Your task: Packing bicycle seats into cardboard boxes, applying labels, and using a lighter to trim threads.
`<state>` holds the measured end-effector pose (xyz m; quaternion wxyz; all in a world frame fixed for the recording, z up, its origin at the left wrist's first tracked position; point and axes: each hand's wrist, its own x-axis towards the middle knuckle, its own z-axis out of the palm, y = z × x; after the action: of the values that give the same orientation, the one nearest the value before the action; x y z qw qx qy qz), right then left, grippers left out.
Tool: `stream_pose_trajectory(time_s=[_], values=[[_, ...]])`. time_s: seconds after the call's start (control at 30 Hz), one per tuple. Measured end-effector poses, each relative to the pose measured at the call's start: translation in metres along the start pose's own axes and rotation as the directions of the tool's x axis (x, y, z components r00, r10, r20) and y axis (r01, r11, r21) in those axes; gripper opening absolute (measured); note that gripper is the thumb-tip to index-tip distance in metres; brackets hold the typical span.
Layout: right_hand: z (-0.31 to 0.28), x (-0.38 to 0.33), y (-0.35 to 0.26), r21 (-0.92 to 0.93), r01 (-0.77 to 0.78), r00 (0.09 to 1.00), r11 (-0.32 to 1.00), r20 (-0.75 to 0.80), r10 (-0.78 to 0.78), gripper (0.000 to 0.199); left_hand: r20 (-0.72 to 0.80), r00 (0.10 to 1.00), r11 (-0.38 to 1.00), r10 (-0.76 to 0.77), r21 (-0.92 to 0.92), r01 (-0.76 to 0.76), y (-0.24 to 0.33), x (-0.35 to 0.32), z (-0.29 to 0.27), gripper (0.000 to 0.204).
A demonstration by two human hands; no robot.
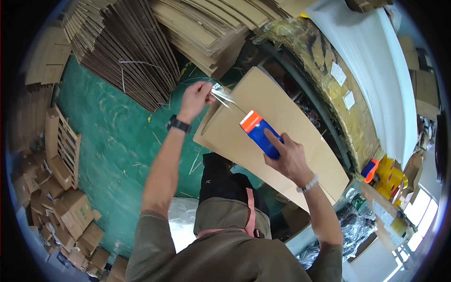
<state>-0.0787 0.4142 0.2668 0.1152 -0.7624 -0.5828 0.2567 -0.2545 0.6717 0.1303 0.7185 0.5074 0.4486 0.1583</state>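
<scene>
We are pinching the clear tape end (221,95) in our left hand (195,97), our right hand (286,157) gripping the blue dispenser (260,132) on the flat carton (277,136); sealing is barely starting

Olive short sleeves, pink apron strap, black wristwatch (179,124), white bead bracelet (307,184)

A flattened carton (277,141) lies at frame centre, with the tape dispenser (260,133) on it. Stacked cardboard sheets (155,42) fill the upper left and top. Small boxes (70,216) crowd the lower left, and tape rolls (390,176) sit at right.
</scene>
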Motion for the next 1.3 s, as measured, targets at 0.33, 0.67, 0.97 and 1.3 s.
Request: stream_pose_trajectory(time_s=[0.33,0.67,0.97,1.3], values=[[0.018,0.079,-0.01,-0.06,-0.051,0.973,0.997,0.221,0.063,0.063,-0.071,0.989,0.675,-0.13,0.725,0.141,-0.15,0.073,0.005,0.038],[0.02,0.09,0.009,-0.07,0.043,0.972,0.997,0.236,-0.025,0.054,0.362,0.849,0.923,-0.384,0.142,0.357,-0.046,0.036,0.044,0.089],[-0.012,-0.144,0.155,-0.23,-0.035,0.913,0.973,0.389,0.125,0.059,-0.349,0.766,0.716,0.54,0.669,-0.2,-0.049,0.002,0.103,0.06],[-0.033,-0.392,0.307,-0.325,-0.134,0.88,0.936,0.396,0.263,0.057,0.469,0.725,0.586,0.505,0.431,-0.686,-0.184,-0.237,0.523,0.029]])
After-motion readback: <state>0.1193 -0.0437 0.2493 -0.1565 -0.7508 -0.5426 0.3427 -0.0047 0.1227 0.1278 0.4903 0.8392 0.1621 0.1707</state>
